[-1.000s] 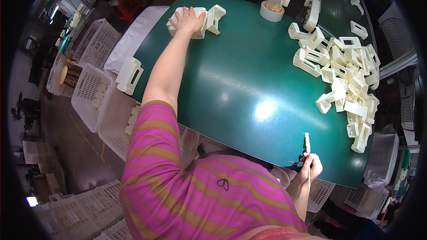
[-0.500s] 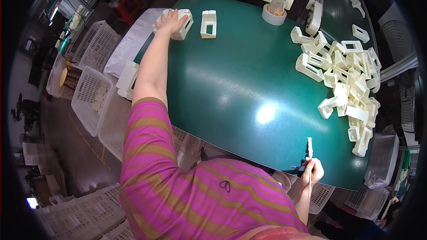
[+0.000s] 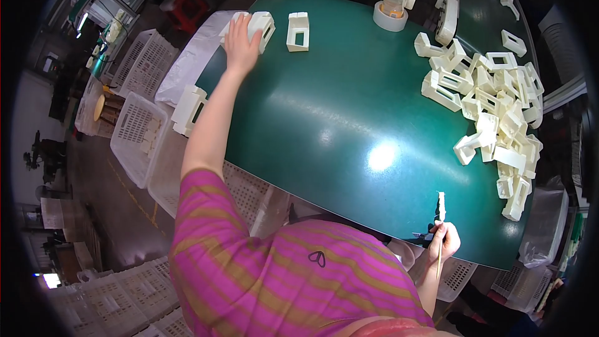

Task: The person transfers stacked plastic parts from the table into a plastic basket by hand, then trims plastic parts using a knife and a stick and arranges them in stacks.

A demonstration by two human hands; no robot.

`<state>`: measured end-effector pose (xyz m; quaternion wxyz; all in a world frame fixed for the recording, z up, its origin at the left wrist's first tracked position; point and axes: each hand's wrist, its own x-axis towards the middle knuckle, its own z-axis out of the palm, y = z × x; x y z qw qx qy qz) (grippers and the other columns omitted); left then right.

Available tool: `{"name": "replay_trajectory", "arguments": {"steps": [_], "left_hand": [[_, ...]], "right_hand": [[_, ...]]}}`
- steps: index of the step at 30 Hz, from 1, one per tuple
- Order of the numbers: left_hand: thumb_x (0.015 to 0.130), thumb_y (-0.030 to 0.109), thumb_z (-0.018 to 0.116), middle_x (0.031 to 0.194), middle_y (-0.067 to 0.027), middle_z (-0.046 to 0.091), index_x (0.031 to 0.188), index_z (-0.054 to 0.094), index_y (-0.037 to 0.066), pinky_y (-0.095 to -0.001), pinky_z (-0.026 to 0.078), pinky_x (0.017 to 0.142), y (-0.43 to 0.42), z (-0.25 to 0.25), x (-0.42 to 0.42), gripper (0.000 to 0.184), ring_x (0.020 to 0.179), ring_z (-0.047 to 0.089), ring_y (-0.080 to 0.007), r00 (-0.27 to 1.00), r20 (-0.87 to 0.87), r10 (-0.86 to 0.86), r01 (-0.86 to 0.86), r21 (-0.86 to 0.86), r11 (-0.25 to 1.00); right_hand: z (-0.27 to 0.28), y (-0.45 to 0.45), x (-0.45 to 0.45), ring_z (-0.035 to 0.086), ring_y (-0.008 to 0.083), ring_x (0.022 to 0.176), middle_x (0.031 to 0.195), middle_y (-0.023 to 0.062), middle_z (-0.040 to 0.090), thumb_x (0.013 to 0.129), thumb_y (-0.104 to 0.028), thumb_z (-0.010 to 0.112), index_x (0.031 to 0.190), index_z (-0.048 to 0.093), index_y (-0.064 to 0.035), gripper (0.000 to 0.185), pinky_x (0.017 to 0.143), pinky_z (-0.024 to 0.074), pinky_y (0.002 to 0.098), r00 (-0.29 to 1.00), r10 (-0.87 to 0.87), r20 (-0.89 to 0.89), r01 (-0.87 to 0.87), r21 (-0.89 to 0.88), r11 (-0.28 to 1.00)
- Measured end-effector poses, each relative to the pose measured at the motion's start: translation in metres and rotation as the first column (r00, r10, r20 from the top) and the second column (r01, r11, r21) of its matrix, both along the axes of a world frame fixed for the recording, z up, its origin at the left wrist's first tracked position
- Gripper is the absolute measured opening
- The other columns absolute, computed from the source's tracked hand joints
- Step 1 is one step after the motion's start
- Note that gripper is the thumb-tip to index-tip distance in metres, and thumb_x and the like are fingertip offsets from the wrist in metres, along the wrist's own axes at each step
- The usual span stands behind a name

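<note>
Though smooth, boxy pieces (image 3: 264, 27) (left hand (image 3: 241, 50) atop).

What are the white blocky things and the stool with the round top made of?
The blocky parts look like smooth, cream plastic, with thin walls and neat cut-out windows. The round-topped stool might be wood, since its top is yellowish-tan, but it's too small to be sure.

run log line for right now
left hand on cream plastic parts | right hand holds thin tan stick with white tip | pile of cream plastic frames on green table
</note>
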<state>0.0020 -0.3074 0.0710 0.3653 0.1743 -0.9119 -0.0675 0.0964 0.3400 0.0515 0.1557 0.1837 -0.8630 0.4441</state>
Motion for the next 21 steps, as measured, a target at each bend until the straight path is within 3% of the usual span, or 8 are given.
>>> {"name": "replay_trajectory", "arguments": {"steps": [1, 3, 6, 9, 13, 15, 16, 21], "left_hand": [[0.095, 0.036, 0.055, 0.146, -0.0166, 0.042, 0.138, 0.045, 0.009, -0.0481, 0.026, 0.113, 0.010, -0.005, 0.016, 0.053, 0.138, 0.034, -0.0352, 0.991, -0.116, -0.062, 0.061, -0.008, 0.998], [0.090, 0.025, 0.063, 0.134, -0.0170, 0.051, 0.130, 0.050, 0.005, -0.0422, 0.034, 0.107, 0.027, -0.024, 0.048, 0.046, 0.126, 0.046, -0.0347, 0.997, -0.039, -0.068, 0.067, -0.021, 0.998], [0.086, 0.020, 0.068, 0.126, -0.0144, 0.054, 0.129, 0.052, 0.007, -0.0418, 0.039, 0.102, 0.062, -0.017, 0.067, 0.047, 0.118, 0.049, -0.0339, 0.977, 0.110, -0.181, 0.179, 0.027, 0.984], [0.080, 0.013, 0.071, 0.123, -0.0086, 0.055, 0.129, 0.053, 0.012, -0.0399, 0.043, 0.097, 0.088, 0.008, 0.044, 0.052, 0.115, 0.052, -0.0274, 0.954, 0.175, -0.244, 0.265, -0.108, 0.958], [0.078, 0.013, 0.068, 0.115, -0.0043, 0.060, 0.121, 0.059, 0.016, -0.0382, 0.041, 0.098, 0.092, 0.015, -0.009, 0.045, 0.110, 0.056, -0.0195, 0.954, 0.205, -0.218, 0.286, -0.406, 0.868], [0.082, 0.014, 0.060, 0.099, -0.0032, 0.063, 0.110, 0.062, 0.016, -0.0427, 0.038, 0.102, 0.081, 0.006, -0.034, 0.028, 0.107, 0.057, -0.0188, 0.936, 0.352, -0.003, 0.220, -0.578, 0.786], [0.084, 0.015, 0.054, 0.087, -0.0020, 0.063, 0.098, 0.063, 0.015, -0.0458, 0.035, 0.107, 0.077, 0.006, -0.041, 0.016, 0.104, 0.058, -0.0181, 0.925, 0.379, 0.012, 0.239, -0.607, 0.758], [0.082, 0.015, 0.056, 0.088, -0.0026, 0.060, 0.086, 0.063, 0.013, -0.0458, 0.027, 0.114, 0.070, 0.024, -0.047, 0.008, 0.105, 0.056, -0.0171, 0.890, 0.441, -0.113, 0.390, -0.611, 0.689]], "right_hand": [[0.000, 0.000, 0.000, 0.057, 0.0180, 0.056, 0.062, 0.0067, 0.058, 0.094, -0.005, 0.055, 0.075, 0.062, 0.0016, 0.021, 0.054, 0.0445, 0.0298, 1.000, 0.000, 0.005, 0.000, -0.007, 1.000], [0.002, -0.001, 0.000, 0.057, 0.0186, 0.056, 0.062, 0.0070, 0.058, 0.093, -0.005, 0.055, 0.074, 0.061, 0.0019, 0.021, 0.055, 0.0448, 0.0302, 1.000, 0.006, -0.009, -0.006, 0.016, 1.000], [0.004, -0.004, -0.001, 0.056, 0.0187, 0.055, 0.061, 0.0072, 0.057, 0.093, -0.004, 0.055, 0.074, 0.062, 0.0019, 0.021, 0.054, 0.0442, 0.0300, 1.000, 0.021, -0.004, -0.021, 0.014, 1.000], [0.006, -0.004, 0.000, 0.056, 0.0184, 0.055, 0.061, 0.0071, 0.057, 0.093, -0.004, 0.055, 0.074, 0.062, 0.0016, 0.020, 0.054, 0.0437, 0.0300, 1.000, 0.030, -0.010, -0.030, 0.015, 0.999], [0.005, -0.005, 0.002, 0.056, 0.0181, 0.054, 0.061, 0.0066, 0.057, 0.092, -0.005, 0.056, 0.076, 0.064, 0.0012, 0.019, 0.054, 0.0435, 0.0299, 1.000, 0.007, -0.020, -0.007, -0.011, 1.000], [0.004, -0.004, 0.002, 0.056, 0.0181, 0.054, 0.061, 0.0066, 0.057, 0.092, -0.005, 0.057, 0.076, 0.064, 0.0012, 0.019, 0.054, 0.0435, 0.0298, 0.999, 0.004, -0.042, -0.004, -0.011, 1.000], [0.005, -0.003, 0.002, 0.056, 0.0181, 0.054, 0.061, 0.0066, 0.057, 0.092, -0.006, 0.057, 0.076, 0.064, 0.0013, 0.019, 0.054, 0.0434, 0.0297, 0.998, 0.007, -0.057, -0.007, -0.009, 1.000], [0.005, -0.002, 0.001, 0.056, 0.0180, 0.054, 0.061, 0.0069, 0.058, 0.092, -0.005, 0.057, 0.076, 0.065, 0.0016, 0.018, 0.054, 0.0436, 0.0296, 0.998, 0.010, -0.063, -0.011, -0.018, 1.000]]}}
